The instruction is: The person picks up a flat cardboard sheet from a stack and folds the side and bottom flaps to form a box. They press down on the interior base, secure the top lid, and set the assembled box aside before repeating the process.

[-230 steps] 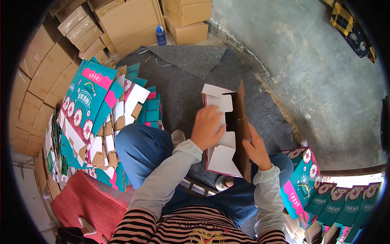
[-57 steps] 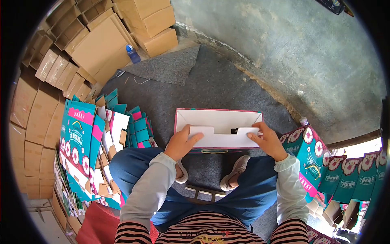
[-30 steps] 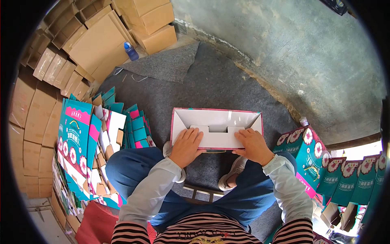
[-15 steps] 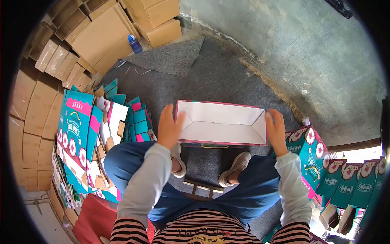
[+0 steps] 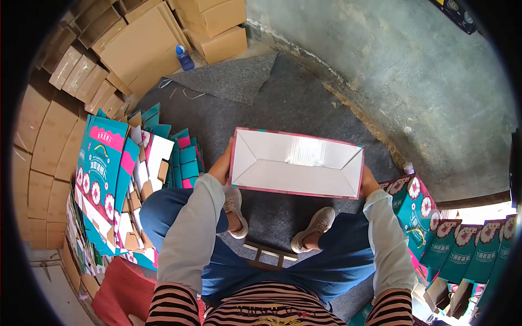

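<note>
A cardboard gift box (image 5: 296, 171) is held up in front of me, its white face of folded, interlocking flaps turned toward the camera. Pink-red edges frame that face, which tilts slightly down to the right. My left hand (image 5: 220, 166) grips the box's left end, with the fingers mostly hidden behind it. At the right end my right hand (image 5: 370, 182) clasps the other side, its fingertips also out of sight. Both shoes (image 5: 315, 228) show on the floor below the box.
Flattened teal and pink cartons (image 5: 103, 174) are piled at my left, beside a red cloth (image 5: 122, 290). Formed teal boxes (image 5: 451, 244) stand at my right. Brown cartons (image 5: 41, 190) line the left wall. A blue bottle (image 5: 185, 58) stands on the floor (image 5: 304, 98) ahead.
Both hands have closed on the ends of the box, having been spread beside it before. The box looks raised and nearer, and its flap face now appears flat instead of sunken.
</note>
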Action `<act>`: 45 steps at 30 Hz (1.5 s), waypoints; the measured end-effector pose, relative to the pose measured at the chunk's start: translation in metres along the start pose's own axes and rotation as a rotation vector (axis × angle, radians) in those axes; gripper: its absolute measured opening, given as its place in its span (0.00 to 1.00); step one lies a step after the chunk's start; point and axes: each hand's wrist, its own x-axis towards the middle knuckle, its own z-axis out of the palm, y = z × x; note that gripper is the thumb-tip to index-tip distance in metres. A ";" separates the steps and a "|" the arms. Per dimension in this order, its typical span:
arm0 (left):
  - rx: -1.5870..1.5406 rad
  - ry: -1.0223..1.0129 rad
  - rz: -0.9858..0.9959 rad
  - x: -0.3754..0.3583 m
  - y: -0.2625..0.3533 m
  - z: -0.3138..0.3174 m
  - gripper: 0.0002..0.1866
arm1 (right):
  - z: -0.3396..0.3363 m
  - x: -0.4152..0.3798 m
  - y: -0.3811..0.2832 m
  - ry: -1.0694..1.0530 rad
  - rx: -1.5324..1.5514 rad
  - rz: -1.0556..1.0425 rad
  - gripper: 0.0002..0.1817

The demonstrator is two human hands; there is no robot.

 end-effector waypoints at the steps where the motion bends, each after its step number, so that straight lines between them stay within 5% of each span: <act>1: -0.010 -0.006 0.016 -0.006 0.012 0.005 0.39 | -0.009 -0.001 -0.001 -0.082 -0.049 -0.162 0.26; 4: -0.053 -0.069 0.365 -0.033 0.046 0.020 0.37 | -0.011 -0.002 -0.020 0.119 0.329 -0.208 0.23; 5: -0.183 -0.179 0.457 -0.042 0.053 0.021 0.35 | -0.005 -0.003 -0.031 -0.006 0.243 -0.479 0.22; 7: -0.156 -0.173 0.588 -0.051 0.063 0.015 0.34 | -0.009 -0.002 -0.049 -0.213 0.117 -0.590 0.23; 8: -0.158 -0.114 0.588 -0.042 0.057 -0.001 0.35 | -0.014 -0.013 -0.060 -0.490 0.595 -0.290 0.23; 9: -0.127 -0.087 0.554 -0.040 0.055 -0.001 0.35 | 0.016 -0.024 -0.074 -0.006 0.481 -0.209 0.23; 12: -0.035 0.156 0.405 -0.024 0.029 -0.005 0.36 | 0.011 -0.007 -0.042 0.300 0.218 -0.097 0.26; 14: -0.027 0.136 0.304 -0.032 0.017 0.007 0.39 | -0.033 0.001 0.021 0.025 0.020 -0.256 0.25; 18: -0.397 -0.107 0.032 -0.029 -0.004 0.007 0.37 | 0.005 -0.008 0.005 0.003 -0.022 -0.122 0.25; 20: -0.344 -0.002 -0.069 -0.020 -0.025 -0.010 0.37 | 0.019 -0.006 -0.008 0.007 -0.041 -0.056 0.25; 23: -0.224 0.009 0.072 0.002 -0.062 -0.029 0.36 | 0.008 0.005 0.014 0.068 -0.304 0.131 0.27; 26: -0.090 0.036 -0.032 -0.015 -0.047 -0.015 0.40 | -0.024 0.039 0.058 0.091 -0.210 0.328 0.21; 34: 0.030 0.079 -0.032 0.008 -0.075 -0.025 0.38 | -0.011 0.033 0.037 0.153 -0.138 0.425 0.24; 45: -0.002 0.104 -0.004 0.025 -0.073 -0.024 0.32 | -0.017 0.037 0.017 -0.055 -0.310 0.216 0.23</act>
